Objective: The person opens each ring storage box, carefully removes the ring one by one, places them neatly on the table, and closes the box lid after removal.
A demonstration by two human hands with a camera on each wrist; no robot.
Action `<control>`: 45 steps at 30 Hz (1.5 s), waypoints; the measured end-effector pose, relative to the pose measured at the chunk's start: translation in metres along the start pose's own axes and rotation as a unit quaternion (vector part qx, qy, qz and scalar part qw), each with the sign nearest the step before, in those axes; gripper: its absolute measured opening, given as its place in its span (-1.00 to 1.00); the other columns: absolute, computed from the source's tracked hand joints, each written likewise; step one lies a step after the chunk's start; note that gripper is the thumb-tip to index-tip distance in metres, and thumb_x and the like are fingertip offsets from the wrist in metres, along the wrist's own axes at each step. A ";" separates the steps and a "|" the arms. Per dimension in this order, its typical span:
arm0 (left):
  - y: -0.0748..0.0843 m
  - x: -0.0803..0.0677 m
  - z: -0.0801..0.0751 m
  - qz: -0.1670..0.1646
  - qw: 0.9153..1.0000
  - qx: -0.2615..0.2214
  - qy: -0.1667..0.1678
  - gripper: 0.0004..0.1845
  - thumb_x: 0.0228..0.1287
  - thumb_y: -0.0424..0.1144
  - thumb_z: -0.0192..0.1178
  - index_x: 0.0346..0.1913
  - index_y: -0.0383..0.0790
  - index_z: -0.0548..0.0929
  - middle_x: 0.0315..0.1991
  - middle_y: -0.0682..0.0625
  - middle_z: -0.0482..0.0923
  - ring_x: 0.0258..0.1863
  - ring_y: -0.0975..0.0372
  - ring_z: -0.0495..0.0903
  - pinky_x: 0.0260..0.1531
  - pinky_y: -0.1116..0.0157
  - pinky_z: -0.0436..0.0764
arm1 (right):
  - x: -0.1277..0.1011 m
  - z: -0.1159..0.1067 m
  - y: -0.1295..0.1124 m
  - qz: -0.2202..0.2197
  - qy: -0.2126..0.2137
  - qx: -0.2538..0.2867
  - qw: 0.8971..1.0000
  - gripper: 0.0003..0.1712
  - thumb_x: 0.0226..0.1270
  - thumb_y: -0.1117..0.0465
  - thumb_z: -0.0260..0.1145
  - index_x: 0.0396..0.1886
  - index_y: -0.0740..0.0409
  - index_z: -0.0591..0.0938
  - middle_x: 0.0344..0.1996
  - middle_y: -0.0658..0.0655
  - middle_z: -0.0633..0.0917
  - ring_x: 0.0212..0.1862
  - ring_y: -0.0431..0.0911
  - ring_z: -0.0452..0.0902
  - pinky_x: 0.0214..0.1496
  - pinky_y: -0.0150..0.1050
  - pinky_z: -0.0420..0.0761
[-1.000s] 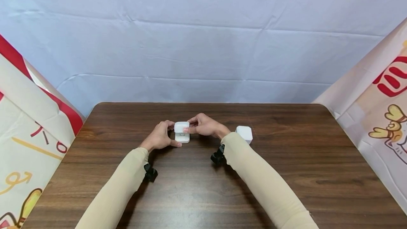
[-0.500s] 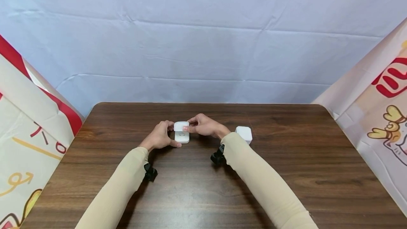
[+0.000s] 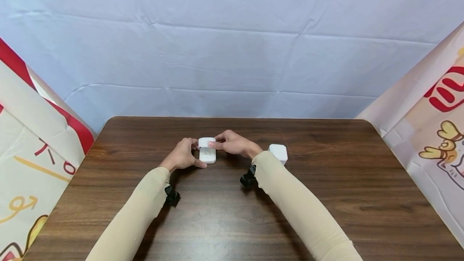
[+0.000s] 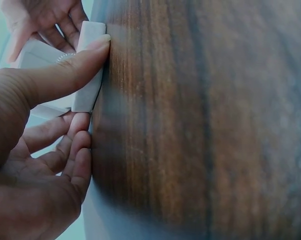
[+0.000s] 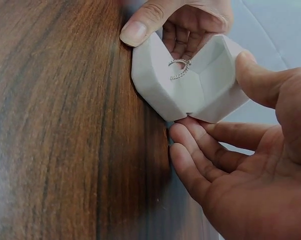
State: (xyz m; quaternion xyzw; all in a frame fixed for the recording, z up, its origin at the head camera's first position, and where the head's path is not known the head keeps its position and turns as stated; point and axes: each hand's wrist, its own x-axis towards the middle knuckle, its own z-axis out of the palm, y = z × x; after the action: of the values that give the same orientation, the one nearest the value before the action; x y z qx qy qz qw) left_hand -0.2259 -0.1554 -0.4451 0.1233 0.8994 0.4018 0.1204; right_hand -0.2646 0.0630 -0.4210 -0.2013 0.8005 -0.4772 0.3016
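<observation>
Since a moment ago, the lid [image 3: 206,142] of our small white box [image 3: 208,155] has tipped lower toward its base, and our hands have hardly moved. We see the box sitting on the brown bench [image 3: 232,212], near the middle, and every place we name is measured from this box. Our left hand [image 3: 182,157] is on the left side of the box, with the thumb pressed on the near edge and the other fingers curled at the base, so it holds the box steady. Our right hand [image 3: 232,144] is on the right side of the box, with its fingers [image 5: 193,140] and thumb pinching the lid. In the right wrist view the box [image 5: 188,80] is partly open, and a shiny ring [image 5: 179,68] sits inside it. A second white box [image 3: 278,152] rests on the bench well to the right of the first box, just past our right sleeve. We think the closing is partly done, since the lid is low but a gap shows. What is left, we think, is to push the lid all the way down.
</observation>
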 end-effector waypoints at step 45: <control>-0.006 -0.001 0.001 0.000 1.000 -0.019 0.013 -0.37 -0.10 -0.33 0.66 0.05 -0.45 0.60 -0.10 -0.18 0.57 -0.09 0.01 0.52 0.04 0.04 0.51 | -0.014 0.017 0.002 -0.022 0.210 -0.051 0.976 -0.40 0.29 -0.08 0.49 0.13 0.28 0.70 -0.15 0.06 0.77 -0.11 -0.08 0.69 -0.05 -0.19 0.66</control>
State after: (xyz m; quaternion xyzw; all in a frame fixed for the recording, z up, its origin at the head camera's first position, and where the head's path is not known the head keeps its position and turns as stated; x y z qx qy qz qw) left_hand -0.2251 -0.1584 -0.4500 0.1158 0.8929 0.4206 0.1115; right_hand -0.2432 0.0615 -0.4251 -0.1295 0.8644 -0.4742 0.1053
